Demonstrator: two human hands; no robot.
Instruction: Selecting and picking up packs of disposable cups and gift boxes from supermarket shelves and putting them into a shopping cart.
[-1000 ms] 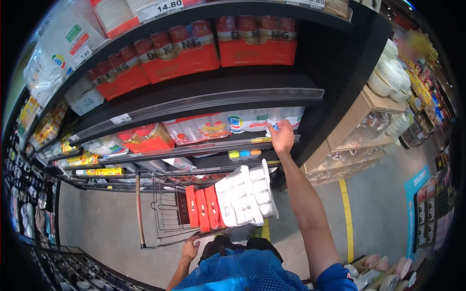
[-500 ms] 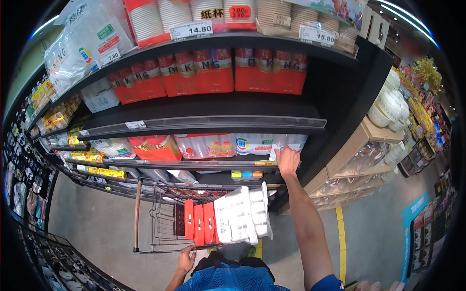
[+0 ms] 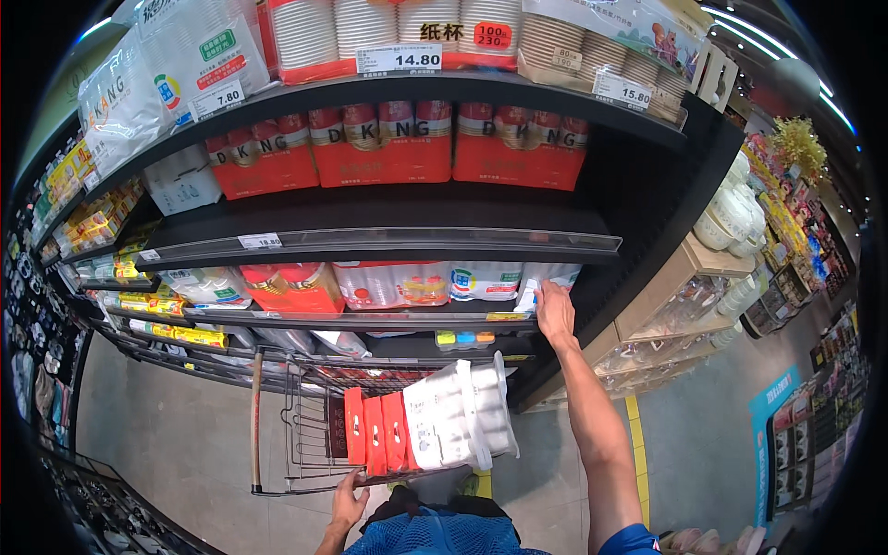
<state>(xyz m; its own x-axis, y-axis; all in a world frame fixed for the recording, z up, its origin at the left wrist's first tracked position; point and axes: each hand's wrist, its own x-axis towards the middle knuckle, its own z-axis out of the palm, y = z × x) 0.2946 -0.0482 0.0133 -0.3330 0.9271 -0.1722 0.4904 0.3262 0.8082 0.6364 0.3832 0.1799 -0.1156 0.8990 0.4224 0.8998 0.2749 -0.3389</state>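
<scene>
Head cam: your right hand (image 3: 555, 310) lies flat, fingers spread, on a clear pack of cups (image 3: 546, 277) on the lower shelf (image 3: 388, 322). Your left hand (image 3: 347, 504) is wrapped round the cart (image 3: 277, 435) rim, white packs (image 3: 460, 416) and red packs (image 3: 375, 430) inside.

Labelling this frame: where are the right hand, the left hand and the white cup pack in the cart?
right hand (image 3: 555, 310), head view, back of hand
left hand (image 3: 349, 501), head view, back of hand
white cup pack (image 3: 461, 416), head view, top face

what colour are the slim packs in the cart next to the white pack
Red packs, seen in the head view.
</scene>
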